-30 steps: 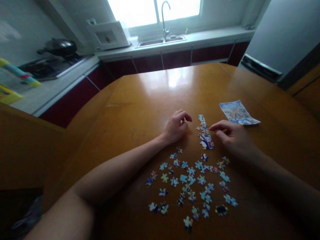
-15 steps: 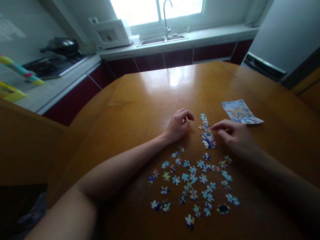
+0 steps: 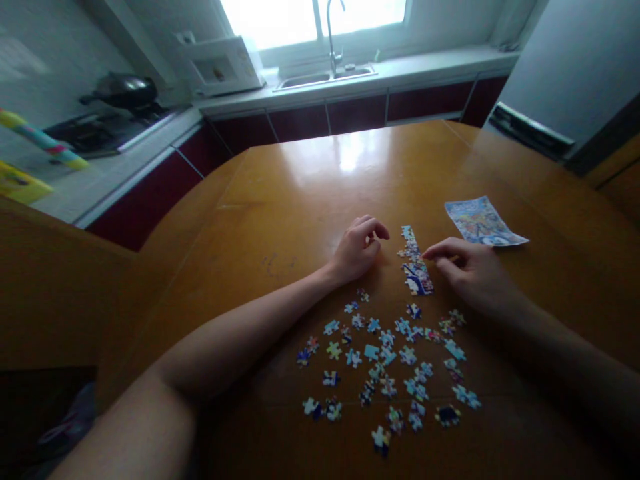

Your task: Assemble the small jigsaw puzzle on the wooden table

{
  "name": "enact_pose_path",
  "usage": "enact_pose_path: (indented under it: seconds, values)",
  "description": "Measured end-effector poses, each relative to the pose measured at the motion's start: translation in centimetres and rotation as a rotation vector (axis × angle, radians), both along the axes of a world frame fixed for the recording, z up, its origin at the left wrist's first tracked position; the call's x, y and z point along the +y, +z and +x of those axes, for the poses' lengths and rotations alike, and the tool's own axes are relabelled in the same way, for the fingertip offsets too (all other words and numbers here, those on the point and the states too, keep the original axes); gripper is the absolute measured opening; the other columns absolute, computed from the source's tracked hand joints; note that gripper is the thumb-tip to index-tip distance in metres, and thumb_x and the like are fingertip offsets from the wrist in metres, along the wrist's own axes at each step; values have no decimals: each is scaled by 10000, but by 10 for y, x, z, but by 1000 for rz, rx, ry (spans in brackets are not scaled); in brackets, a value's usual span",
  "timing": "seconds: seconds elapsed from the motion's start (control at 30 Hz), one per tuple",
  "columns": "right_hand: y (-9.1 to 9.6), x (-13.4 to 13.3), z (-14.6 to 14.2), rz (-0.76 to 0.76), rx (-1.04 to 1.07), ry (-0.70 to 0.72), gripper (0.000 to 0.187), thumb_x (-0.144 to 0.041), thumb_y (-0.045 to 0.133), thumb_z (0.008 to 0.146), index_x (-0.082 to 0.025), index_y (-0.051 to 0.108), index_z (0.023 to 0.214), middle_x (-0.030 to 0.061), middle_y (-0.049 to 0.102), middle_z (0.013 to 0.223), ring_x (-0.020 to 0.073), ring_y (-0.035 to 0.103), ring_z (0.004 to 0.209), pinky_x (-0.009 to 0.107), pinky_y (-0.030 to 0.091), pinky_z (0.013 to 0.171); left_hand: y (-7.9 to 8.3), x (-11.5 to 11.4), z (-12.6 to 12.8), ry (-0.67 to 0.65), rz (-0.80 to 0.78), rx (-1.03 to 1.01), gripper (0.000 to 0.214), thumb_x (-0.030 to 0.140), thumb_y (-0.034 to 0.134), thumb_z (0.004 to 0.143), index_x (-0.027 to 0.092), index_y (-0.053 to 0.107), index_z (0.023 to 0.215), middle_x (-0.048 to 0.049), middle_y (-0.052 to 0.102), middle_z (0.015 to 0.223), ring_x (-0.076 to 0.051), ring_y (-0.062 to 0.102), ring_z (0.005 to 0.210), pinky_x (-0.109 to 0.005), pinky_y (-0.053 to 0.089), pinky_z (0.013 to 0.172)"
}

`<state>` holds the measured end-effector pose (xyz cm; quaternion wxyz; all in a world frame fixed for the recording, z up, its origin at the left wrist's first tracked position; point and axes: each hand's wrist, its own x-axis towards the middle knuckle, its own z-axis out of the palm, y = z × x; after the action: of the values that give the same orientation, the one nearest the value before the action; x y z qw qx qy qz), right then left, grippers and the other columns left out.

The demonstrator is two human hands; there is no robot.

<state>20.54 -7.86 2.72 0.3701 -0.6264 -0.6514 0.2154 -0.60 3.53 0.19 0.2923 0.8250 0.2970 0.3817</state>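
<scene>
A narrow strip of joined jigsaw pieces (image 3: 416, 267) lies on the table between my two hands. My right hand (image 3: 467, 270) rests at its right edge, index fingertip at the strip, thumb held apart and nothing visible in the fingers. To the strip's left lies my left hand (image 3: 357, 248), side down on the wood, fingers loosely bent with a gap to the thumb, holding nothing. Many loose jigsaw pieces (image 3: 371, 352) are spread below the hands, some touching or overlapping. Beyond my right hand is a creased picture sheet (image 3: 484, 220) with a colourful print.
The wooden table (image 3: 300, 193) has an angled far edge. Behind it run a counter with a sink (image 3: 305, 81) and a white microwave (image 3: 223, 67). A dark pan (image 3: 125, 90) sits on the stove at left; a pale, fridge-like cabinet (image 3: 570, 73) stands at right.
The view has shifted very slightly. Both hands, the joined strip and the loose pieces keep their places.
</scene>
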Motion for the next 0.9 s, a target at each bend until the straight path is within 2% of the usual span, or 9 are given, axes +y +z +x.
enact_pose_path:
  seconds: [0.9]
  values:
    - [-4,0,0,29,9,9,178,-218,566,877,-202,740,912,67,740,940,215,674,853,362,531,732,-1,1,1,4,31,-8,295,-37,451,694,181,611,812,-29,586,841,-155,528,810,-273,457,674]
